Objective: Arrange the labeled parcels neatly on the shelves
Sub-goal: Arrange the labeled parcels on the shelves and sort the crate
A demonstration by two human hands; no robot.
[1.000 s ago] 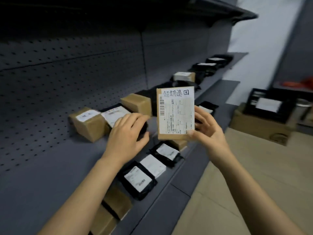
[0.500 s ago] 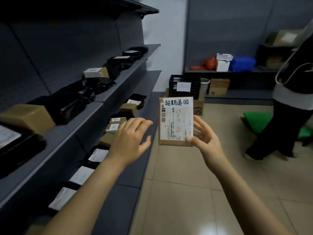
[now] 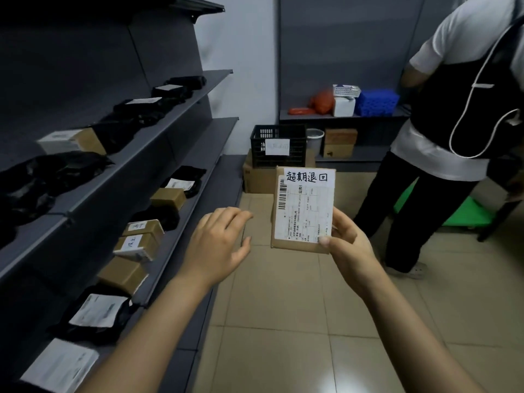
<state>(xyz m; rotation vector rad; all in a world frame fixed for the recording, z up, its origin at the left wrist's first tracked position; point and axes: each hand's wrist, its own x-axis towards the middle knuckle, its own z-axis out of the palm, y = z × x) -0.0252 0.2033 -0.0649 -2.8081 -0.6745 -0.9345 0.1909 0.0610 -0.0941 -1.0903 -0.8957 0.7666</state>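
My right hand (image 3: 346, 245) holds a flat brown cardboard parcel (image 3: 303, 211) upright by its lower right corner, its white shipping label and handwritten strip facing me. My left hand (image 3: 218, 245) hovers just left of the parcel, fingers apart, touching nothing. Dark grey shelves (image 3: 181, 109) run along the left. They carry brown boxes (image 3: 139, 241) and black bagged parcels (image 3: 184, 181) with white labels. Both hands are over the tiled floor, right of the shelf edge.
A person in a white shirt and black vest (image 3: 453, 137) stands close on the right. A black crate (image 3: 279, 146) sits on a cardboard box against the far wall. A low shelf (image 3: 343, 116) holds a blue basket and orange bags. A green object lies on the floor.
My view has swung right, away from the shelf face toward the aisle. The parcel stays upright in my right hand; my left hand has lifted off the shelf parcels and hangs free.
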